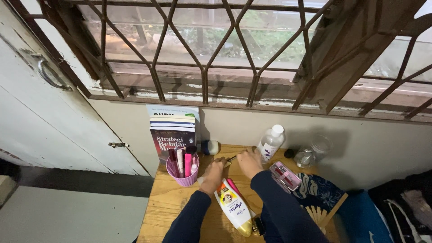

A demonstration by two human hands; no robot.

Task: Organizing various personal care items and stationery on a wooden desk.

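On the small pale wooden table (166, 209) under the barred window (204, 54) we see both hands working close together near the far edge. The left hand (213, 171) and the right hand (248, 162) each curl around one end of a thin stick-like tool with a dark tip (231, 158), pinching it between them; how the fingers grip we cannot tell at this size. Both arms wear dark blue sleeves (274, 198).

Just near of the hands lies a white plastic lotion bottle with a yellow cap and an orange-and-yellow label (233, 208), flat on its side, cap toward us. A pink pen-like stick (234, 186) lies beside it on the right, touching it. Left of the left hand stands a lilac ribbed plastic cup (182, 175) holding pink, red and white cosmetic sticks. Behind the cup a stack of upright books with dark red and blue-white covers (173, 130) leans on the cream wall, a small round blue-and-white jar (210, 147) just right of them.

Far right of the hands stands a clear plastic bottle with a white cap and a purple-tinted label (271, 141), then a clear glass jar (312, 153) tipped on its side. A clear box with pink contents (285, 175) sits right of the right forearm, resting partly on a dark blue patterned folding fan with pale wooden ribs (319, 198).
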